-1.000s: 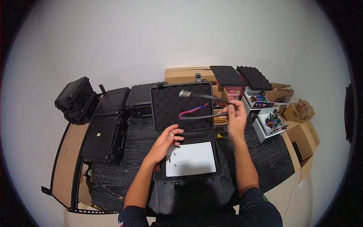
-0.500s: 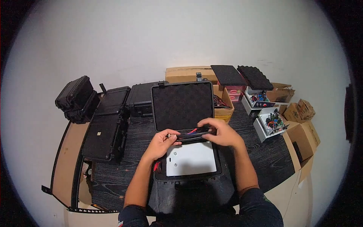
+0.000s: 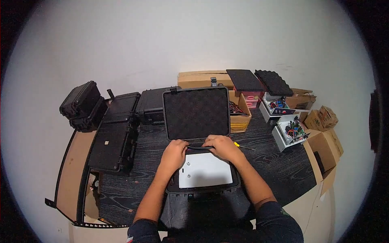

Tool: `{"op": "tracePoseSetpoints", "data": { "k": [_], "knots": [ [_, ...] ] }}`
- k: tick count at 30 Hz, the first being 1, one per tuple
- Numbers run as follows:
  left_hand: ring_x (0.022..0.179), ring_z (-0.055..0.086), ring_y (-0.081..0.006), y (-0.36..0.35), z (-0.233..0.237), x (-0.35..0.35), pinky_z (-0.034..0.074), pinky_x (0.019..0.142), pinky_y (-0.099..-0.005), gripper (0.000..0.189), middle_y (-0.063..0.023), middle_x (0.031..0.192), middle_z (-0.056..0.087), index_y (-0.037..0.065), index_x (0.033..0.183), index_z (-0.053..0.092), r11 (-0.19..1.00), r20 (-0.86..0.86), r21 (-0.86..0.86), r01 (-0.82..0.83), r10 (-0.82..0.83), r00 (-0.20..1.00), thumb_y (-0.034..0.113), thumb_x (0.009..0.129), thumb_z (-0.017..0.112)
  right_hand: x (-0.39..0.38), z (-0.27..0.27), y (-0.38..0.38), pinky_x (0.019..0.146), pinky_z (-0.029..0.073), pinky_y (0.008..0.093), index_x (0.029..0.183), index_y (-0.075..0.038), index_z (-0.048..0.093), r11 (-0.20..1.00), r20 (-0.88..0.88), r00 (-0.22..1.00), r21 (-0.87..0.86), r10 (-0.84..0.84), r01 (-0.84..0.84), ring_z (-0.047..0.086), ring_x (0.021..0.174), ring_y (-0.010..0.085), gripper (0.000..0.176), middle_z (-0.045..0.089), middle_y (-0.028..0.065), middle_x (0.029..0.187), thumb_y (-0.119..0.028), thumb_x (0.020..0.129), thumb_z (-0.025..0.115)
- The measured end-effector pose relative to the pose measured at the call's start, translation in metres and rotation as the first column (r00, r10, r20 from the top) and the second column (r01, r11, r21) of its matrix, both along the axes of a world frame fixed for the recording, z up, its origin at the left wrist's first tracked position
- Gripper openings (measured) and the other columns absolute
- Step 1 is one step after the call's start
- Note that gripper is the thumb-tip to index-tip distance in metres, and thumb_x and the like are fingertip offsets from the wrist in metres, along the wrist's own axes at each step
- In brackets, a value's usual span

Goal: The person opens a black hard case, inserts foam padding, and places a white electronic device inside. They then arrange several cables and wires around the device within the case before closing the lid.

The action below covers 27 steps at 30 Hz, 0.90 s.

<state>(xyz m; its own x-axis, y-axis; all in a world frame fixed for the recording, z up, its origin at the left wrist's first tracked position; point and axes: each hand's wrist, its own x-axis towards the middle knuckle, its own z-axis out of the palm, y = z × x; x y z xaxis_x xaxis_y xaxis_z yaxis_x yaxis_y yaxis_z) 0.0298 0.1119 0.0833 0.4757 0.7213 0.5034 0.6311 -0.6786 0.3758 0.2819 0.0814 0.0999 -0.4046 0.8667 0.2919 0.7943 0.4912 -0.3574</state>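
The bare left hand [image 3: 175,153] and bare right hand [image 3: 223,146] hold a bunched black cable [image 3: 198,148] near the hinge of an open, foam-lined black plastic case [image 3: 197,117], just beyond a flat white rectangular panel [image 3: 208,171] lying inside it.

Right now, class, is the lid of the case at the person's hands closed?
No, the foam-lined lid stands raised behind the white panel.
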Motion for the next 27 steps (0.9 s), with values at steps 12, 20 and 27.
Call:
{"op": "tracePoseSetpoints", "data": {
  "k": [12,20,27],
  "knots": [
    [0.099,0.07,-0.0348,-0.003,0.008,-0.006,0.052,0.086,-0.0452,0.015,-0.0124,0.104,0.074,0.006,0.105,0.074,0.994,-0.096,-0.026,-0.11,0.107,0.99,0.011,0.092,0.069,0.024,0.02,-0.008,0.093,0.054,0.0448,0.106,-0.004,0.074,0.99,-0.057,0.99,-0.055,-0.133,0.13,0.068,0.105,0.0352,0.021,0.07,0.0164,0.104,-0.017,0.09,0.075],
    [0.102,0.069,-0.0333,0.001,0.001,-0.006,0.053,0.087,-0.0458,0.015,-0.0121,0.104,0.073,0.005,0.103,0.075,0.997,-0.096,0.034,-0.067,0.07,0.993,0.009,0.088,0.072,0.023,0.004,-0.002,0.083,0.057,0.0476,0.098,-0.007,0.08,0.983,0.091,0.979,0.012,-0.185,0.184,0.072,0.089,0.0364,0.019,0.075,0.0164,0.088,-0.023,0.088,0.078],
    [0.101,0.068,-0.0325,0.001,-0.003,-0.001,0.053,0.092,-0.0444,0.012,-0.01,0.101,0.073,0.007,0.095,0.079,0.999,-0.13,0.021,-0.041,0.043,0.991,0.006,0.086,0.072,0.054,0.032,0.011,0.075,0.057,0.0407,0.095,-0.003,0.079,0.961,-0.303,0.917,0.01,-0.261,0.277,0.075,0.081,0.0311,0.023,0.076,0.0183,0.086,-0.025,0.09,0.075]
  ]
}}
